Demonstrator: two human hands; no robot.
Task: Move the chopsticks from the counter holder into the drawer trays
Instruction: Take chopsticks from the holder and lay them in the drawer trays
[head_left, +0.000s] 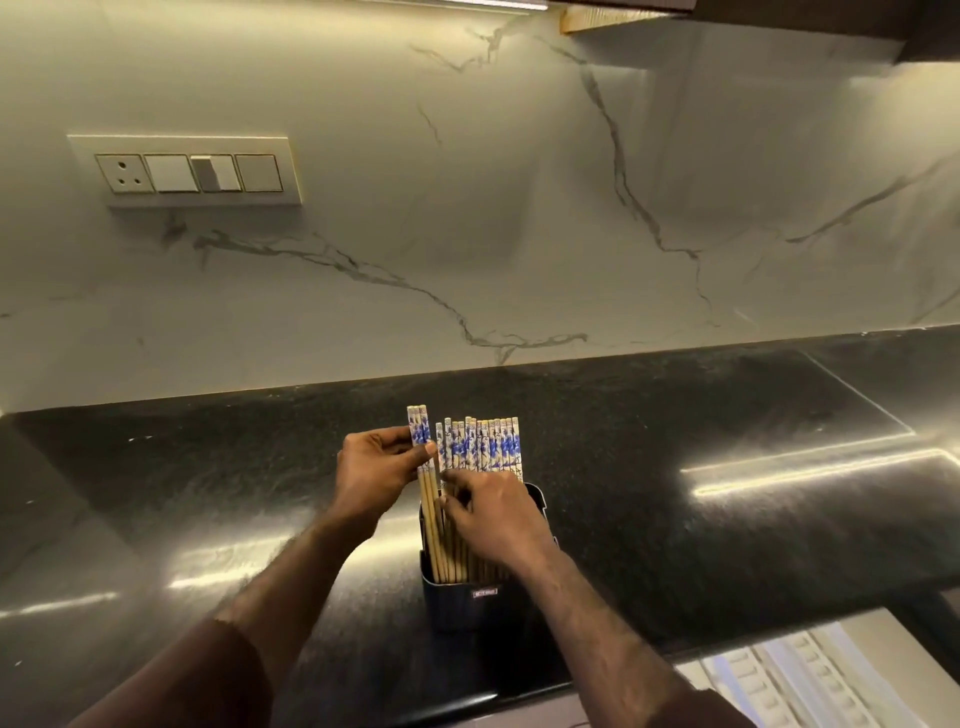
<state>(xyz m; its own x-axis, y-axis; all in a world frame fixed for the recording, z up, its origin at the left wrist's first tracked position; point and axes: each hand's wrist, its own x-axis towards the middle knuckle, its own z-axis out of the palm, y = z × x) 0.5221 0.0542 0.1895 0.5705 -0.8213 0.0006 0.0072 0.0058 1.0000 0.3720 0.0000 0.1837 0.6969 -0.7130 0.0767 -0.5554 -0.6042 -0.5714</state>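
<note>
A dark rectangular holder (457, 597) stands on the black counter, filled with several wooden chopsticks (488, 447) that have blue-and-white patterned tops. My left hand (374, 467) pinches a pair of chopsticks (420, 431) raised a little above the others at the holder's left side. My right hand (488, 514) reaches into the bundle, its fingertips curled around the shafts of the chopsticks standing beside that pair. The lower ends of the chopsticks are hidden inside the holder.
The glossy black counter (727, 467) runs to a marble backsplash with a switch panel (187, 174) at upper left. An open drawer with pale ribbed trays (810, 675) shows below the counter edge at lower right.
</note>
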